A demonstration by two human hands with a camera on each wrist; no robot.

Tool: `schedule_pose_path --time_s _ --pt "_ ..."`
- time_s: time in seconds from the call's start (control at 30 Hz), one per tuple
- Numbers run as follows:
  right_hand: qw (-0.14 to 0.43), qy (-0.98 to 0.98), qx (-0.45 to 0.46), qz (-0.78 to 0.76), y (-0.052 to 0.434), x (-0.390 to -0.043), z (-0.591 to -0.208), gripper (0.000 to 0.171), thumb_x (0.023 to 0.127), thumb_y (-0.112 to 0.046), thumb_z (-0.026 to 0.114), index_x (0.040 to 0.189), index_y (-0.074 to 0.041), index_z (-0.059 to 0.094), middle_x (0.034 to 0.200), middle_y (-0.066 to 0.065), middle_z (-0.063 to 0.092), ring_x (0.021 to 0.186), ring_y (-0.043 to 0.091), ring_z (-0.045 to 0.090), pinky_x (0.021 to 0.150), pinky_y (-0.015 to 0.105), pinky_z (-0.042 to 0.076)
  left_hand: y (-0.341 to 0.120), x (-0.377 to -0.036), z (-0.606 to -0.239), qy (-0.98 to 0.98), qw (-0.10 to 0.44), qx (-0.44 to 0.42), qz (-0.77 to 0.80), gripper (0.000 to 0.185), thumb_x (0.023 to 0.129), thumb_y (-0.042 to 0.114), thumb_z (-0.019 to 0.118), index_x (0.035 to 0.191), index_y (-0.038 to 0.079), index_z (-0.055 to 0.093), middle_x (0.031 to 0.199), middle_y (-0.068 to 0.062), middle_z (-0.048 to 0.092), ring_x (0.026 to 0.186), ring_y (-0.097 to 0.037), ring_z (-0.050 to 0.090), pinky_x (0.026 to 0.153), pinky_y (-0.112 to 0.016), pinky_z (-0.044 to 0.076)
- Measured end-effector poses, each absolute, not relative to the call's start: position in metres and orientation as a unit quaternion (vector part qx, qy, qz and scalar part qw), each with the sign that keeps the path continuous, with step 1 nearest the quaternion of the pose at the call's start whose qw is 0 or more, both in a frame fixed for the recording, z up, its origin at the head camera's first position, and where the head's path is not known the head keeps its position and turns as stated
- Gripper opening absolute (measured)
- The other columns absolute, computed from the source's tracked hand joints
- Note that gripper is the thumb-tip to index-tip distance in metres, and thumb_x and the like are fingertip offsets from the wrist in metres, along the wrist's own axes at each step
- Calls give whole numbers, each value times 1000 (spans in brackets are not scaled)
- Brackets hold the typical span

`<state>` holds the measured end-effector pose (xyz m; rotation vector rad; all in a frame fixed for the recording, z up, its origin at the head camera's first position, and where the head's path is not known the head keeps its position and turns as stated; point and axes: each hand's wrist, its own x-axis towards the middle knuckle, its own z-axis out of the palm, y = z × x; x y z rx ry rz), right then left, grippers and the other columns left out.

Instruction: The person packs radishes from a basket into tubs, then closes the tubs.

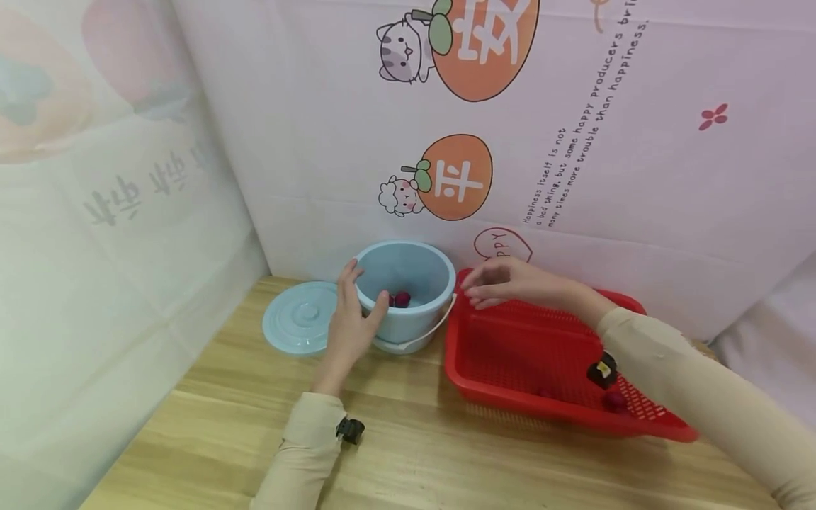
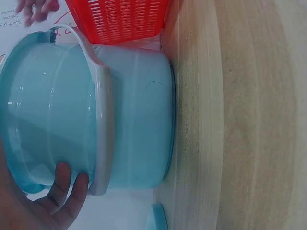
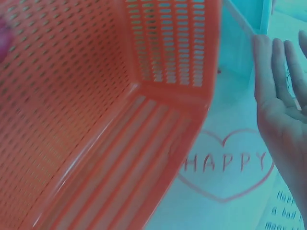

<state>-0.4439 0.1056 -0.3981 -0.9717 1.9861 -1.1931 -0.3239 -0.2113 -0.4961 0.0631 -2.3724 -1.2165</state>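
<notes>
The left hand [image 1: 347, 326] grips the near-left rim of the blue bucket [image 1: 408, 294], which holds what looks like a dark red fruit [image 1: 401, 299]. The right hand [image 1: 503, 282], fingers relaxed and empty, hovers over the red basket's [image 1: 523, 354] far-left corner.

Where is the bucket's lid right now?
In the head view the light blue lid lies flat on the wooden table, just left of the blue bucket, behind the left hand that holds the bucket's rim.
</notes>
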Motion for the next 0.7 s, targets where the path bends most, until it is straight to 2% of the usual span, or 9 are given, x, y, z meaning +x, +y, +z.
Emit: schedule_pose_path --time_s 0.13,0.3,0.53,0.7 --pt "359 781 -362 -360 132 -439 -401 33 103 -12 68 134 -1 64 128 17 67 115 36 68 97 50 58 -212 -324 -497 -864 238 21 -443 80 103 57 57 165 20 23 174 13 13 136 -41 51 102 -67 48" --pt "417 818 -324 -228 168 -419 -412 27 102 -21 71 127 -11 68 123 7 68 114 28 65 95 49 58 -211 -322 -499 -862 235 18 -448 80 103 55 58 165 20 22 174 11 13 140 -42 49 104 -67 46" --pt "404 850 -310 -133 201 -386 -430 28 92 -21 80 117 -14 71 115 1 66 110 22 60 95 49 55 -212 -318 -503 -864 234 20 -446 81 102 59 57 165 21 23 175 11 12 141 -42 48 104 -68 46" --pt "383 867 -310 -75 211 -379 -428 33 87 -16 80 118 -11 69 113 3 63 106 24 60 92 53 55 -214 -316 -504 -862 241 21 -445 79 103 56 58 164 21 23 175 10 13 141 -42 49 104 -68 46"
